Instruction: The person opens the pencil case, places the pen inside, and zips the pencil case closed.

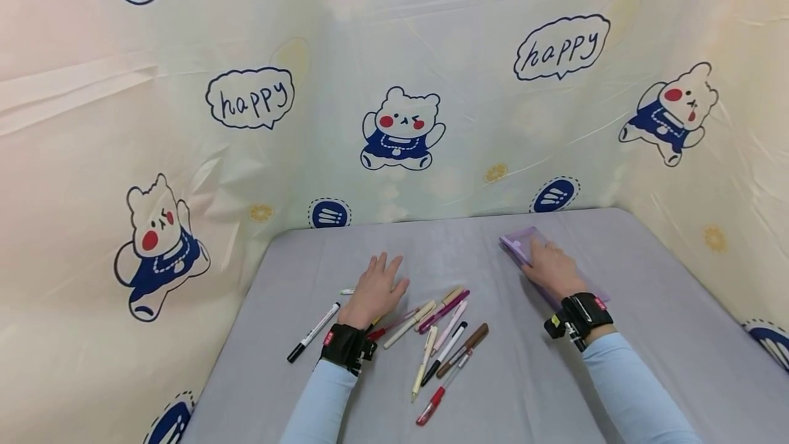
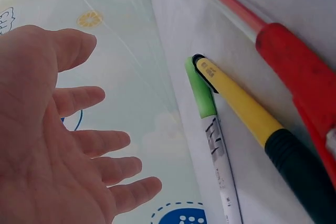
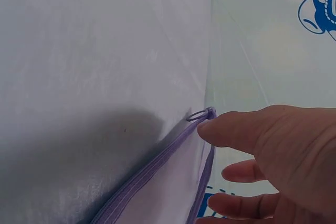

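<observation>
My right hand (image 1: 553,270) is over a flat purple zip pouch (image 1: 520,242), its thumb by the zipper edge. In the right wrist view the pouch's zipper (image 3: 144,177) runs to a corner with a ring pull (image 3: 197,115), which the thumb tip overlaps; the other fingers are extended. Spread wide, my left hand (image 1: 372,293) hangs over the left end of a loose scatter of pens. Nearest it in the left wrist view are a green-capped pen (image 2: 200,90), a yellow and dark green pen (image 2: 241,103) and a red pen (image 2: 294,66). It holds nothing.
A black and white marker (image 1: 313,332) lies left of the left hand. Mid-table are a brown pen (image 1: 471,340), a cream pen (image 1: 424,364), a clear red-ended pen (image 1: 442,389) and several others. Patterned sheeting (image 1: 462,156) rises behind the grey table (image 1: 530,389).
</observation>
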Available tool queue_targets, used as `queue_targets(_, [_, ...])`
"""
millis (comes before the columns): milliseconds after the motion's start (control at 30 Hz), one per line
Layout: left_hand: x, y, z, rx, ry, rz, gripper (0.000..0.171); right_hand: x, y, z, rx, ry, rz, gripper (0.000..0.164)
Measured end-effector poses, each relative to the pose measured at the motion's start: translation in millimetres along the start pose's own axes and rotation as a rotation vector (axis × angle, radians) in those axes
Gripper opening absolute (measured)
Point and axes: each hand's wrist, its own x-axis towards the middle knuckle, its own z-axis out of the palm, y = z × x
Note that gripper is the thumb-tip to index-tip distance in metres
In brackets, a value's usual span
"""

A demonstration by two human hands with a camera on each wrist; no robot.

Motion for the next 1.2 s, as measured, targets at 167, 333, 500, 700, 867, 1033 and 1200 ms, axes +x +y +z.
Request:
queue_targets(167, [-2.2,-0.1,2.2,-0.017,-0.004,0.0,0.056,0,3,2,-0.009,-0.016,0.003,0.027])
queue_targets(333, [-4.4,1.2,5.7,-0.017,0.003,0.006,0.052,0,1,1,-0.016,-0.03,-0.006,0.02])
queue_targets(500, [-4.1,1.5,12.3,0.002,0.024,0.02,0.049,2,1,1,-0.029,-0.027,-0.022,0.012])
queue_targets(700, [-3.6,-2.9,20.0,0.043,0.05,0.016,0.048,3,5,3,-0.009,-0.027,-0.032,0.009])
queue_targets(867, [-2.0,-6.2,19.0,0.056,0.062,0.002,0.045,4,8,3,0.061,-0.048,-0.047,0.014])
queue_targets(1033, [-1.0,-9.3,14.1,0.078,0.075,-0.006,0.041,5,9,2,0.219,-0.153,-0.016,0.013])
queue_targets(1200, [-1.0,-13.2,11.7,0.111,0.069,-0.036,0.033,7,11,4,0.321,-0.253,0.041,0.017])
